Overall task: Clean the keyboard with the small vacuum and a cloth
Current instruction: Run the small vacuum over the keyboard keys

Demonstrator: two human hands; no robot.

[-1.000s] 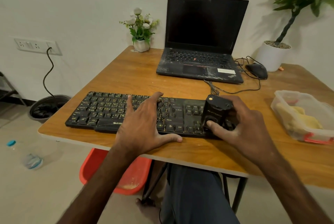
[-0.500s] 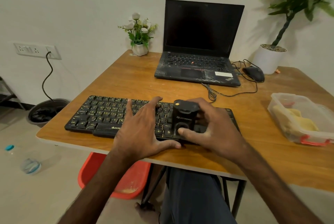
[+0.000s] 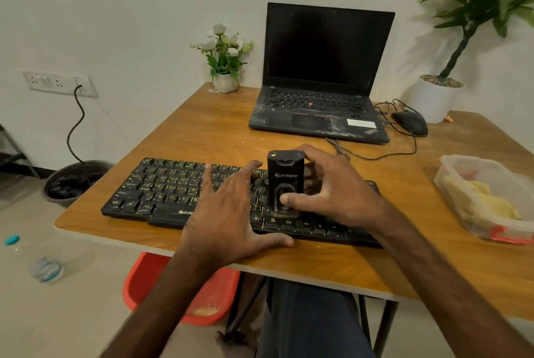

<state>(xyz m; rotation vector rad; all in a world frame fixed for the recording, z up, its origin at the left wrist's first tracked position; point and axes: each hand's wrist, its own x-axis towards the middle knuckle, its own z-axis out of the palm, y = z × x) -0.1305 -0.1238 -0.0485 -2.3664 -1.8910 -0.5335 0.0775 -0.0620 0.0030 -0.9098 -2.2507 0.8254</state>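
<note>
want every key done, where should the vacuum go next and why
Probably slide the small vacuum a little left along the keyboard: the right hand grips it upright on the keys, the left hand rests flat beside it, and most keys lie to its left.

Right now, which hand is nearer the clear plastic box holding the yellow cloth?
Right. The right hand, gripping the small black vacuum, is left of the clear plastic box; the left hand rests on the black keyboard, further left.
</note>
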